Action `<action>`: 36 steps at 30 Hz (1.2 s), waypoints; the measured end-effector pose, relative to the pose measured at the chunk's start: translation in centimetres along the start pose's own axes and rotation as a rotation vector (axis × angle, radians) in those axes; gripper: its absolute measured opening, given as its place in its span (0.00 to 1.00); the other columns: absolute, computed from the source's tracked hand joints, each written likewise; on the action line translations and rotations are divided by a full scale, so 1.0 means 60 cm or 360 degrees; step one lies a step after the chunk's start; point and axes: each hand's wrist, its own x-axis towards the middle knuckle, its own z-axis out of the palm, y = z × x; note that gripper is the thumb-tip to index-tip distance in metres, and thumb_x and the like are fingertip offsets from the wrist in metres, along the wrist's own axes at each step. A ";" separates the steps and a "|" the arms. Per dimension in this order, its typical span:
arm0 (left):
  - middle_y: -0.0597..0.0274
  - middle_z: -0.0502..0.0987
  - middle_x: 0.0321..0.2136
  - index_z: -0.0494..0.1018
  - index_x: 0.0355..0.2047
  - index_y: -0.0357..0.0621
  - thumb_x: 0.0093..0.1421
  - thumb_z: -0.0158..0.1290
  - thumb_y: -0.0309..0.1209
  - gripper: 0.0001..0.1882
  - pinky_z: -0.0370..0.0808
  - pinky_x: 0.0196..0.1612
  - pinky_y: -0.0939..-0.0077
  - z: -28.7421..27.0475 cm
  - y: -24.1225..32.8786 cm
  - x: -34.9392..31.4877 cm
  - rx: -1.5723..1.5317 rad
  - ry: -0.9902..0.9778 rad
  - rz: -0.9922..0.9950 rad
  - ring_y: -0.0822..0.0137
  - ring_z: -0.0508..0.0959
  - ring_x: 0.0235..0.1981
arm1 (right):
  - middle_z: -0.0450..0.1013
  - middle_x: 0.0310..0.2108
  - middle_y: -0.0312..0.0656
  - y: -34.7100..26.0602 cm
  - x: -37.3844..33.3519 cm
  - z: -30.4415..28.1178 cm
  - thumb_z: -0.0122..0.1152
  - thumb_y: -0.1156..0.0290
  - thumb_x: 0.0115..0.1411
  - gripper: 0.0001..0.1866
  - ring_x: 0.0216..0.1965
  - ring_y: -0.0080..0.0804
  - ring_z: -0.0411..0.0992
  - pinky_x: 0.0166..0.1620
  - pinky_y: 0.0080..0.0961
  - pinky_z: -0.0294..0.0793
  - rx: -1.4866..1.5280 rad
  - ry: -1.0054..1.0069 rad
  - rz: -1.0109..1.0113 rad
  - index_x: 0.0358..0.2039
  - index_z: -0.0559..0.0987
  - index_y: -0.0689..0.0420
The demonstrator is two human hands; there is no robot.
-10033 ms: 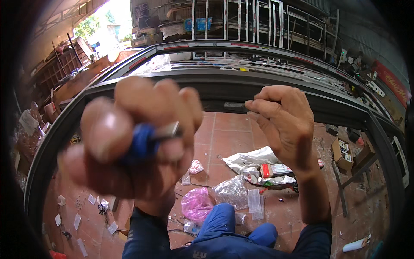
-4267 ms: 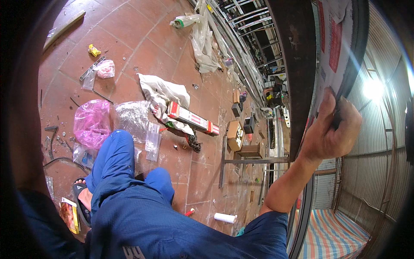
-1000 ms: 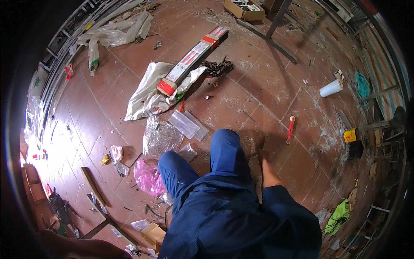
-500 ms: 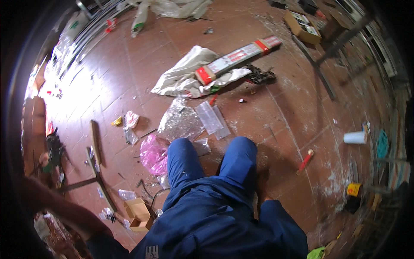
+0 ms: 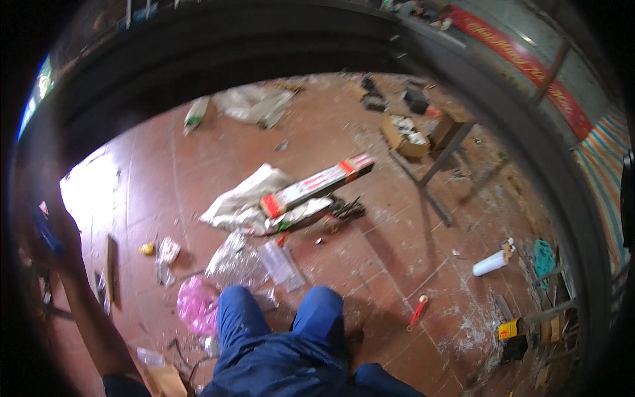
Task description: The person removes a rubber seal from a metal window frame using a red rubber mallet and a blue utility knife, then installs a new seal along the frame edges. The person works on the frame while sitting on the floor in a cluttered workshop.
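A dark curved rim (image 5: 231, 49), like the edge of a welding mask, arcs close across the top and down the right of the head view. My left arm is raised at the far left. My left hand (image 5: 56, 228) is blurred and in shadow, its fingers closed at the rim's left end. Something small and blue (image 5: 47, 231) with a reddish tip shows against that hand; its kind cannot be made out. My right hand is out of view; only the blue right sleeve (image 5: 380, 382) shows at the lower edge.
Ahead on the tiled floor, a long taped box (image 5: 317, 183) rests on a white sack (image 5: 248, 195). Nearer lie clear plastic sheets (image 5: 281, 263) and a pink bag (image 5: 197, 306). A red-handled tool (image 5: 418, 312), a white roll (image 5: 489, 263) and a metal stand (image 5: 436, 178) are to the right.
The dark rim has come into view across the top and right. My left hand has risen at the left. My right hand has gone out of view, and the view has tilted up.
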 end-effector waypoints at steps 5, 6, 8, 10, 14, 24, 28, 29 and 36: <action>0.54 0.84 0.45 0.82 0.46 0.43 0.62 0.67 0.26 0.13 0.74 0.57 0.61 0.024 0.038 0.017 0.0077 0.0045 0.0119 0.57 0.82 0.50 | 0.72 0.39 0.55 -0.046 0.018 0.009 0.61 0.57 0.67 0.19 0.41 0.49 0.74 0.46 0.43 0.73 0.0113 0.0113 0.0079 0.43 0.79 0.63; 0.55 0.84 0.44 0.82 0.46 0.44 0.61 0.68 0.26 0.13 0.72 0.58 0.61 0.028 0.050 0.027 0.0134 0.0070 0.0193 0.56 0.81 0.50 | 0.73 0.38 0.54 -0.051 0.020 0.014 0.61 0.57 0.67 0.19 0.40 0.48 0.74 0.46 0.42 0.73 0.0154 0.0132 0.0088 0.42 0.80 0.63; 0.55 0.84 0.44 0.82 0.45 0.44 0.61 0.68 0.27 0.13 0.73 0.56 0.62 0.017 0.043 0.030 0.0150 0.0111 0.0265 0.57 0.81 0.50 | 0.74 0.36 0.53 -0.050 0.021 0.034 0.61 0.55 0.67 0.19 0.38 0.46 0.75 0.44 0.42 0.73 0.0209 0.0160 0.0070 0.41 0.80 0.62; 0.55 0.84 0.44 0.82 0.45 0.44 0.61 0.68 0.27 0.12 0.73 0.55 0.62 0.005 0.044 0.052 0.0115 0.0140 0.0322 0.57 0.81 0.49 | 0.75 0.33 0.51 -0.049 0.019 0.062 0.61 0.54 0.68 0.20 0.36 0.44 0.75 0.42 0.41 0.74 0.0317 0.0220 0.0039 0.39 0.80 0.62; 0.56 0.83 0.46 0.82 0.44 0.45 0.61 0.68 0.27 0.12 0.73 0.54 0.63 0.009 0.080 0.052 -0.0030 0.0103 0.0214 0.57 0.80 0.49 | 0.77 0.29 0.49 -0.011 0.073 0.045 0.62 0.52 0.68 0.21 0.33 0.41 0.76 0.39 0.39 0.74 0.0604 0.0747 -0.0188 0.36 0.81 0.61; 0.59 0.83 0.47 0.84 0.49 0.51 0.65 0.65 0.29 0.12 0.75 0.56 0.63 0.005 0.064 0.056 -0.0068 0.0046 0.0302 0.59 0.80 0.51 | 0.79 0.42 0.49 -0.594 -0.204 -0.526 0.67 0.69 0.66 0.09 0.44 0.45 0.78 0.50 0.37 0.77 0.0332 0.1662 -0.2142 0.42 0.82 0.61; 0.57 0.83 0.46 0.84 0.48 0.49 0.65 0.64 0.30 0.11 0.76 0.56 0.63 -0.001 0.067 0.050 -0.0043 0.0024 0.0220 0.58 0.80 0.51 | 0.77 0.54 0.48 -0.773 -0.359 -0.648 0.74 0.65 0.59 0.27 0.57 0.47 0.73 0.59 0.41 0.71 -0.0811 0.2408 -0.2200 0.58 0.79 0.56; 0.57 0.83 0.46 0.84 0.48 0.49 0.66 0.64 0.30 0.11 0.76 0.56 0.63 0.001 0.072 0.047 -0.0065 0.0012 0.0194 0.58 0.80 0.51 | 0.77 0.54 0.47 -0.797 -0.362 -0.661 0.75 0.61 0.58 0.30 0.58 0.46 0.73 0.60 0.42 0.69 -0.1019 0.2400 -0.1996 0.61 0.78 0.53; 0.56 0.84 0.46 0.84 0.46 0.43 0.67 0.63 0.28 0.09 0.75 0.58 0.64 -0.022 0.075 0.060 -0.0075 -0.0096 0.0129 0.58 0.81 0.51 | 0.73 0.55 0.45 -0.837 -0.347 -0.706 0.71 0.51 0.59 0.39 0.55 0.49 0.72 0.61 0.46 0.65 -0.1413 0.2125 -0.1292 0.70 0.71 0.43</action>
